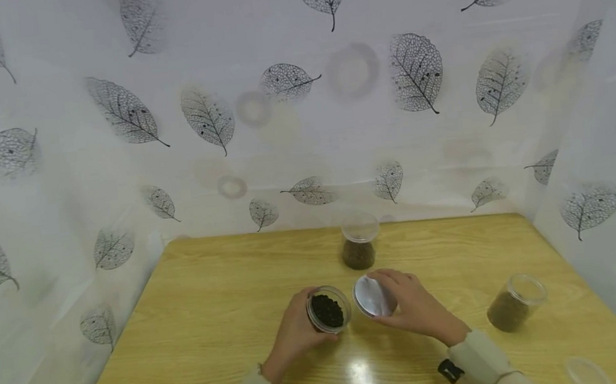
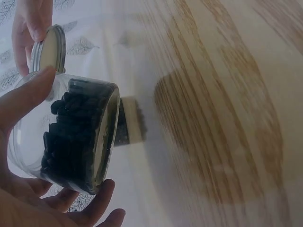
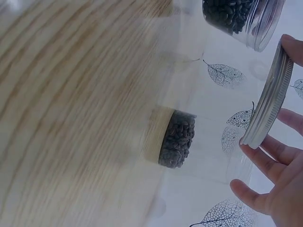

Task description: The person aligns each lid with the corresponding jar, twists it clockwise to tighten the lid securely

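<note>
My left hand (image 1: 298,327) grips a clear jar (image 2: 78,135) partly filled with black beans, its open mouth tilted toward the head camera. To its right, my right hand (image 1: 418,307) holds a round silver screw lid (image 1: 374,296) by the rim between thumb and fingers. Lid and jar are apart, with a small gap between them. The ridged edge of the lid (image 3: 271,94) shows in the right wrist view. In the left wrist view the jar hangs above the tabletop, thumb on one side and fingers round the other.
A second clear jar (image 1: 359,250) with dark brown beans stands behind the hands, near the table's back edge. Another jar (image 1: 512,307) of brown contents stands at the right. A clear round item (image 1: 586,372) lies at the front right of the wooden table (image 1: 194,291). Leaf-patterned sheeting (image 1: 291,137) surrounds it.
</note>
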A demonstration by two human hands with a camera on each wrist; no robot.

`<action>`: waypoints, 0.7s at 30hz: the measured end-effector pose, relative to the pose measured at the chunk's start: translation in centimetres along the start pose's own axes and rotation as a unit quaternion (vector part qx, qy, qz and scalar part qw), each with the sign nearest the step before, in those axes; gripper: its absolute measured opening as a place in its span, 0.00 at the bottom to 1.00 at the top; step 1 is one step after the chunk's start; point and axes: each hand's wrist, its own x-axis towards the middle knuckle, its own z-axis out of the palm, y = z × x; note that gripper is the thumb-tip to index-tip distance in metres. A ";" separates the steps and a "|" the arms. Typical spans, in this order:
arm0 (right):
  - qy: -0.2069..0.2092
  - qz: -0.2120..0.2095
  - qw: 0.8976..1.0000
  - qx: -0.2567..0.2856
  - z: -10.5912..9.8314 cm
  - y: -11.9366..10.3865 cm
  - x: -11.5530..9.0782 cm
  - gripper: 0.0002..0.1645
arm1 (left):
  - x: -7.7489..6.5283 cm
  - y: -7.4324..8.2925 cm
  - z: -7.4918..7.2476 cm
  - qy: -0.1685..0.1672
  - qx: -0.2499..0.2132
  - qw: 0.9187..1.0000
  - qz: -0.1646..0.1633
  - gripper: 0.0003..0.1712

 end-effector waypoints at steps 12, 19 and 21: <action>-0.006 -0.049 0.998 0.048 0.9 -1.2 0.8 0.48 | 0.3 0.7 1.3 0.005 0.032 0.999 0.025 0.53; -0.019 -0.081 0.994 0.065 1.2 -1.8 1.2 0.47 | 0.4 0.9 1.8 -0.001 0.038 0.999 0.029 0.52; -0.028 -0.082 0.994 0.071 1.3 -2.0 1.2 0.47 | 0.4 0.9 1.9 -0.006 0.042 0.999 0.025 0.52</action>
